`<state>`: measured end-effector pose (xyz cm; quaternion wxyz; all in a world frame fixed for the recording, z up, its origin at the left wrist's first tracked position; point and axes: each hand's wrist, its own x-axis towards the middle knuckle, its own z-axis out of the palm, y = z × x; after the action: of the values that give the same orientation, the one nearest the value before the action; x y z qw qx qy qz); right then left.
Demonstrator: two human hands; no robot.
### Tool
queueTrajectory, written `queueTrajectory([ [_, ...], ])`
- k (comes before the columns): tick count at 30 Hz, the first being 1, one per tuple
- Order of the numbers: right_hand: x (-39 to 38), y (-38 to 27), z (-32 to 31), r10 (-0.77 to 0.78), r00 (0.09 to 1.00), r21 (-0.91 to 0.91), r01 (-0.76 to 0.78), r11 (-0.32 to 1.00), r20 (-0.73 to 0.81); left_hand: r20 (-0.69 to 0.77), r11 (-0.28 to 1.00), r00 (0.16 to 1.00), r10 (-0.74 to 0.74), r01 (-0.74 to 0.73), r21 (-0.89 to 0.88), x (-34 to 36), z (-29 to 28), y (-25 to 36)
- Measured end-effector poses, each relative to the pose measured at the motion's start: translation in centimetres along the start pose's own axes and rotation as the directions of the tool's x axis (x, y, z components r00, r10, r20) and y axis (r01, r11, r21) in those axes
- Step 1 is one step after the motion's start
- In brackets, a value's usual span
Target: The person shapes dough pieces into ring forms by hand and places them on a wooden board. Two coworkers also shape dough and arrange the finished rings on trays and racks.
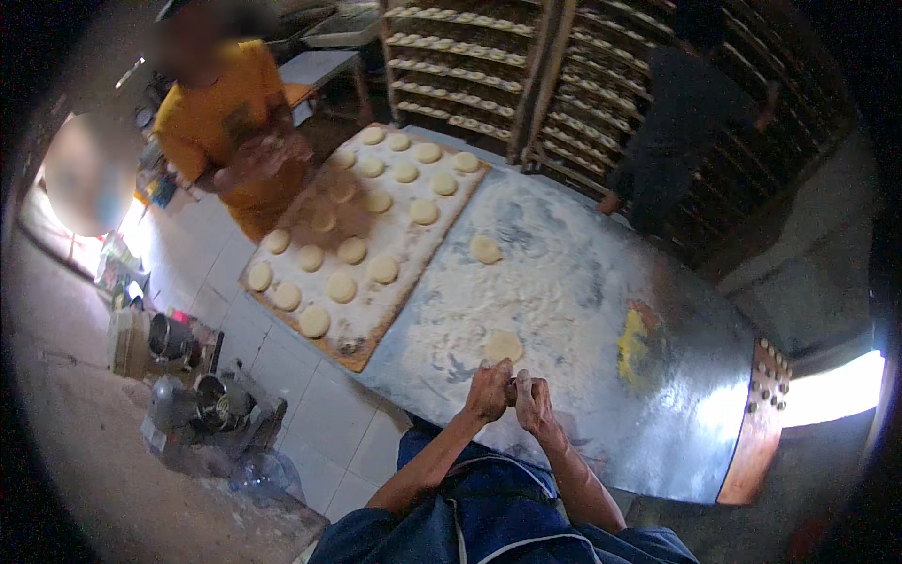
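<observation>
My left hand [489, 391] and my right hand [536, 404] meet over the near edge of the metal worktable [583, 442], with fingers curled in. Between them shows a small dark brown lump [511, 391], too hidden for me to name. Just beyond the left fingers lies a flat round of dough [504, 347] on the floured surface. Farther off, a second dough round [486, 249] rests in the flour.
A floured board [366, 320] with several dough rounds lies across the table's left side. Behind it stands a person in yellow [225, 117]. Racks of trays [460, 70] line the back, near a person in dark clothes [676, 122]. A wooden board [747, 461] borders the right end.
</observation>
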<state>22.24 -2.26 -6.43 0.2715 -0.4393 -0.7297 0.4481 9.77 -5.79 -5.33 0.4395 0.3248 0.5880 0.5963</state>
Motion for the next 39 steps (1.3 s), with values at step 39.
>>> queueTrajectory([
  [39, 19.6, -14.2, 30.7, -0.610, 0.665, -0.456, 0.744, 0.488, 0.431, -0.489, 0.590, 0.716, 0.497, 0.134, 0.796, 1.4, -31.2, 3.3],
])
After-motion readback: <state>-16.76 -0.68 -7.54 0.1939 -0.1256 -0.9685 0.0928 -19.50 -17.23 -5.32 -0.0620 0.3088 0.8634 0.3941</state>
